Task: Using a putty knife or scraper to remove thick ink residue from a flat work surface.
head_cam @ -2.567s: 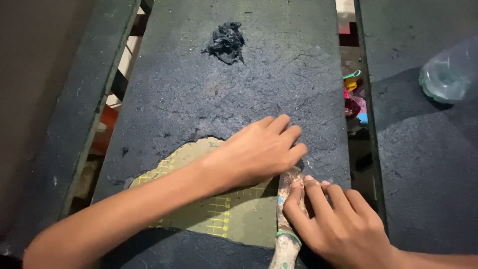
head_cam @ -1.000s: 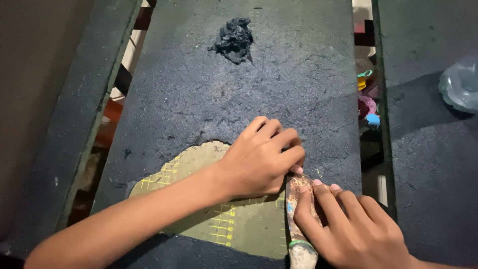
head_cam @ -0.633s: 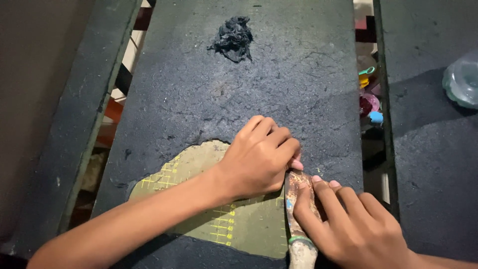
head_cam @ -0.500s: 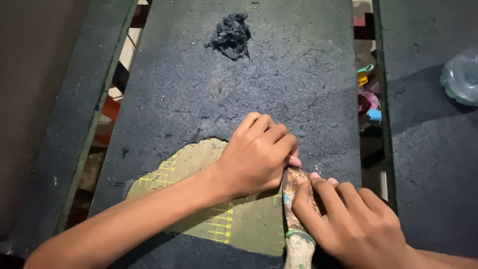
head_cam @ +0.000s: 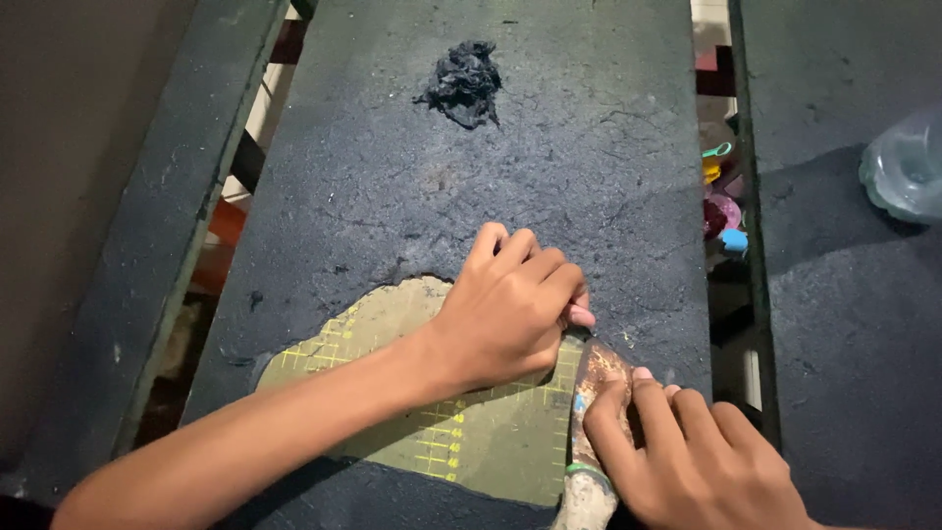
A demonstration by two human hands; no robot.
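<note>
Scraping tool (head_cam: 599,393) under right hand (head_cam: 702,456), at coating edge (head_cam: 628,339).

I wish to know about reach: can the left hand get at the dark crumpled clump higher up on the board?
Probably yes: the left hand has only bare dark board between it and the clump.

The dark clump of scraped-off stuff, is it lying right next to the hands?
No, the dark clump lies far up the board, well apart from the left hand and right hand.
</note>
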